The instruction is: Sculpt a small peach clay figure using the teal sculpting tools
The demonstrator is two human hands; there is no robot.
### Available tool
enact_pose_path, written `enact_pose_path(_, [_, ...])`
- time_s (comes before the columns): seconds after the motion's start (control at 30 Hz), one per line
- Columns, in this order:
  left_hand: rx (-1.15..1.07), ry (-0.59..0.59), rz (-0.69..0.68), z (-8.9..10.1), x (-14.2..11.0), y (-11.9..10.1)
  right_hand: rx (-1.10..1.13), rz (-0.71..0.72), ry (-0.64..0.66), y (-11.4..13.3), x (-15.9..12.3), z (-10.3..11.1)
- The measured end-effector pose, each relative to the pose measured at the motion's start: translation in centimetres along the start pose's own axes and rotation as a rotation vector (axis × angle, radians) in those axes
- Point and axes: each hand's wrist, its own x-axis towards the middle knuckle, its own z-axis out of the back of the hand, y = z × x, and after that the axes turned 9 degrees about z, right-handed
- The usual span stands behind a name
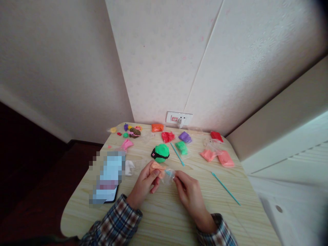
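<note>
Gripping a peach packet (156, 166) in the left hand (143, 184), with the thumb pressed over it. Pinching the packet's clear plastic end (169, 177) between the fingertips of the right hand (189, 193). Held up above the near-middle part of a pale wood-grain table (159, 223) with rounded corners. Inside the clear end, a touch of blue, perhaps a tool tip or a print, too small to tell.

Just beyond the hands, a green-and-black piece (162, 153) with a small pink mark. To its right, a teal stick (177, 154) lying near a green packet (181, 147); nearer the right edge, a second teal stick (225, 188). Along the back, an orange packet (157, 127), a crinkled red packet (168, 137) and a purple packet (185, 137). At the far right corner, a flat red packet (216, 136), behind two coral packets (225, 159).

On the left, a phone (110, 177) with a blurred screen, a white piece (129, 168), a pink packet (126, 144) and a brown lump (135, 133) among small coloured pieces. Behind, a pale patterned wall (166, 68) with a socket (179, 118) and plug just above the table's edge. Down to the left, a dark reddish floor (23, 191).
</note>
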Motion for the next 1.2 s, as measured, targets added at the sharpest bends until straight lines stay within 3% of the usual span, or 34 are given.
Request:
enact_pose_path(0.13, [-0.073,0.045,0.017,-0.4,-0.2,-0.2,0.053,-0.008,-0.028,0.0,0.0,0.1])
enact_pose_path(0.27, [0.022,0.020,-0.010,-0.3,-0.1,-0.6,0.029,-0.011,-0.072,-0.3,-0.2,0.6])
enact_pose_path(0.67, [-0.039,-0.046,0.014,-0.1,0.3,-0.5,0.222,-0.070,0.015,-0.2,0.1,-0.6])
enact_pose_path(0.93, [-0.107,-0.006,-0.041,-0.1,0.4,-0.5,0.587,-0.275,0.118,0.7,0.4,-1.5])
enact_pose_path(1.2, [-0.321,0.168,0.054,-0.1,0.5,0.2,0.820,-0.249,0.222,0.6,0.5,-1.2])
